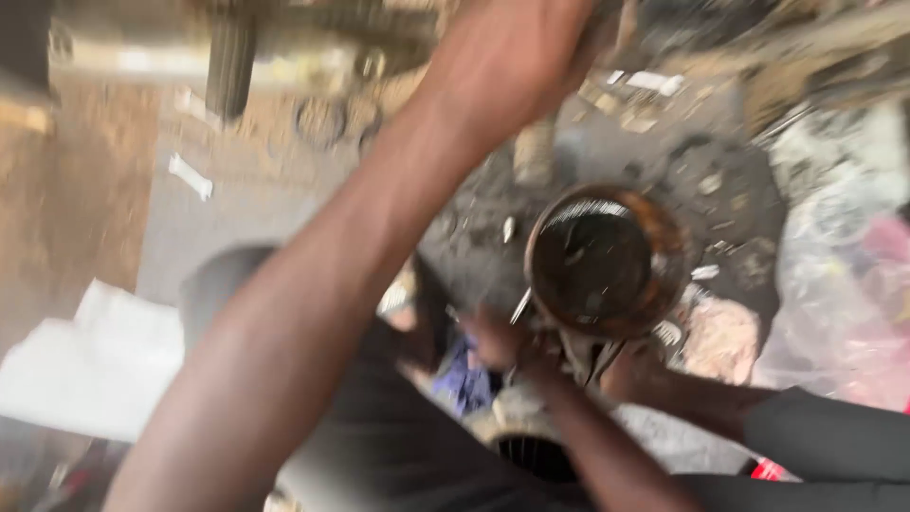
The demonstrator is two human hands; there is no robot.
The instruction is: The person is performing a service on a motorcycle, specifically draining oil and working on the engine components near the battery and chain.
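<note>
The view is strongly blurred. My left arm stretches from the bottom left up to the top middle, where my left hand (517,57) is against a long metal shaft (284,52); its grip is not readable. My right hand (498,341) is low in the middle, just below a round rusty container (602,261) with a dark oily inside, among thin metal pieces. Whether it holds one I cannot tell. A second forearm in a dark sleeve (815,436) comes in from the right and ends under the same container.
A ribbed round metal part (531,453) lies near the bottom middle. White cloth or paper (95,365) lies at left on dirty ground. Clear plastic bags (844,284) are heaped at right. Scraps and small parts (645,85) litter the far ground.
</note>
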